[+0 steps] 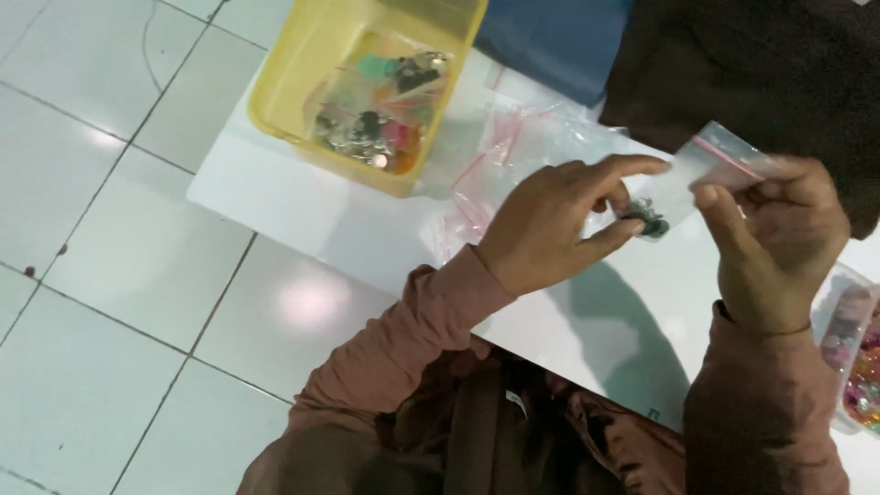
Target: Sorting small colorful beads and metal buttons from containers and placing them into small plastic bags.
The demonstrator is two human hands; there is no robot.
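A small clear plastic zip bag with a red seal strip is held up above the white tabletop, stretched between both hands. The right hand pinches the bag's upper right end, thumb and forefinger pressed together on the plastic just below the red strip, the other fingers curled in behind. The left hand is at the bag's lower left end: its forefinger lies straight along the top edge of the plastic and its thumb comes up from underneath, the two closing on the bottom corner where a small dark cluster of metal pieces sits inside the bag. That cluster hangs just beyond the left fingertips and well to the left of the right hand's pinch, so the bag slants upward from the left hand to the right. Both arms wear brownish-pink long sleeves. Behind the left hand lies a loose heap of empty clear zip bags with red strips on the table, and beyond that a yellow plastic tub holds filled bags of small colourful and metallic items. At the right edge, a clear container of multicoloured beads stands near the right forearm.
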